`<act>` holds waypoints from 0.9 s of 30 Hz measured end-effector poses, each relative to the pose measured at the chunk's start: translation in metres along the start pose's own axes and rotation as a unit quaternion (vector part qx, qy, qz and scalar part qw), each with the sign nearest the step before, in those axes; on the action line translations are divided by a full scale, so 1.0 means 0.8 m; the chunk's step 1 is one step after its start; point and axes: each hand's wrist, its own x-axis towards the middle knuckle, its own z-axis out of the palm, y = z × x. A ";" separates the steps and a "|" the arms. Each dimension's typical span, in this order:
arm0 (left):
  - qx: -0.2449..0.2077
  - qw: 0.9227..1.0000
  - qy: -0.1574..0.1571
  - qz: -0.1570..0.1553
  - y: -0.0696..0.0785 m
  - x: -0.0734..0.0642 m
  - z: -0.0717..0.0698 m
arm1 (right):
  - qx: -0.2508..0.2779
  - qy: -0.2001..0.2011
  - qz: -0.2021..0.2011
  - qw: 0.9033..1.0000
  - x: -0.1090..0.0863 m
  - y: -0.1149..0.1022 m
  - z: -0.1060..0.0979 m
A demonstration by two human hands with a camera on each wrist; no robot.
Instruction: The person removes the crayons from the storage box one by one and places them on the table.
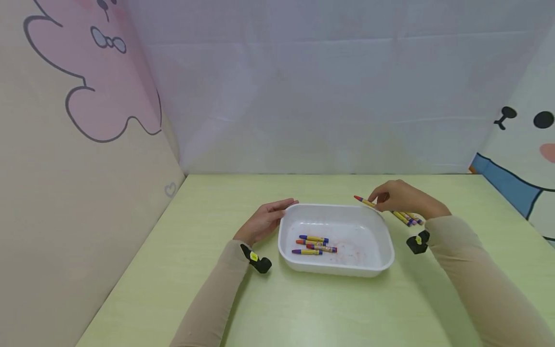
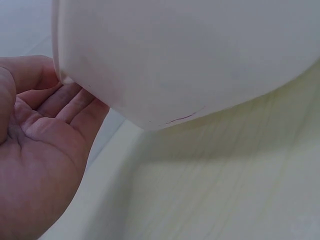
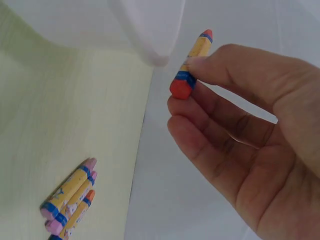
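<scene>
A white plastic tray (image 1: 334, 269) sits in front of me with several wax crayons (image 1: 322, 248) lying in its left half, their tips blue, orange, red and purple. At the tray's back left corner, my left hand (image 1: 265, 220) grips the rim; in the left wrist view its fingers (image 2: 75, 107) lie against the outer side, partly hidden behind it. Just above the back right corner, my right hand (image 1: 403, 197) pinches a red crayon (image 3: 192, 62) in a yellow wrapper with blue bands, between thumb and fingers. Its tip points up and away in the right wrist view.
More crayons (image 3: 72, 192), pink and orange among them, lie side by side on the pale yellow-green table (image 1: 208, 299), right of the tray and below my right hand. A white sheet (image 1: 303, 96) hangs behind the table, with printed cartoon walls on both sides.
</scene>
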 end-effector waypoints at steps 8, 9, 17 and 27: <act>0.007 1.000 0.014 -0.002 0.001 0.000 0.001 | -0.016 0.018 0.022 0.999 -0.017 0.040 -0.002; 0.007 1.000 0.016 -0.002 0.001 0.000 0.001 | -0.019 0.018 0.027 0.999 -0.019 0.046 -0.002; 0.015 1.000 0.027 -0.006 0.001 0.000 -0.002 | -0.011 0.012 0.084 0.996 -0.031 0.081 -0.005; 0.018 0.999 0.027 -0.008 0.001 0.000 -0.003 | -0.028 0.017 0.136 0.990 -0.044 0.118 0.000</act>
